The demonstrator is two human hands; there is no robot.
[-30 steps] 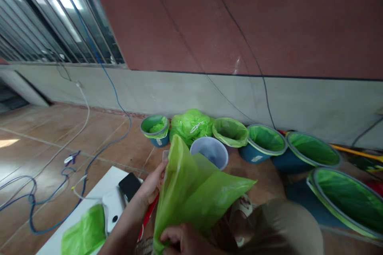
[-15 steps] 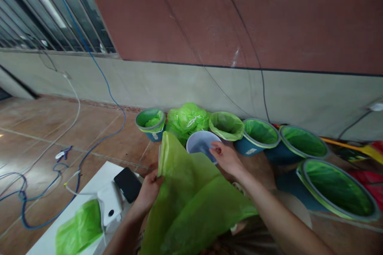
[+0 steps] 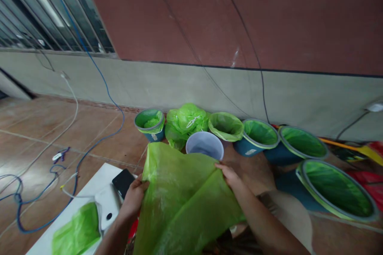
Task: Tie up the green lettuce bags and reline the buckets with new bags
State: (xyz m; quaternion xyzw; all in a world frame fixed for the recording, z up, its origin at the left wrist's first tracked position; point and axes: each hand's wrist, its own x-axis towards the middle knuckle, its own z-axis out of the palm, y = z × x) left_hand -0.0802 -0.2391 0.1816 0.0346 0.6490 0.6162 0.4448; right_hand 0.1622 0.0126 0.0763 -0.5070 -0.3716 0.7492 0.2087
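Observation:
A green plastic bag (image 3: pixel 182 195) hangs stretched between my two hands, its top edge pulled wide. My left hand (image 3: pixel 136 193) is closed on its left edge, and my right hand (image 3: pixel 229 175) pinches the upper right edge. Just behind the bag stands a pale lilac bin (image 3: pixel 205 143) without a liner, its lower part hidden by the bag. Left of my left hand, a black phone (image 3: pixel 122 182) and a white device (image 3: pixel 107 207) rest on a white surface (image 3: pixel 86 187). A folded green bag (image 3: pixel 79 229) lies there too.
Along the wall stand several bins lined with green bags, among them a blue bin (image 3: pixel 151 125) at left and a large one (image 3: pixel 317 203) at right. Tied green bags (image 3: pixel 188 121) are heaped between bins. Blue cable (image 3: pixel 103 137) loops across the tiled floor at left.
My right hand has come back from above the lilac bin and now grips the bag's upper right edge. The bag is spread wider and flatter, and my left hand has shifted slightly left.

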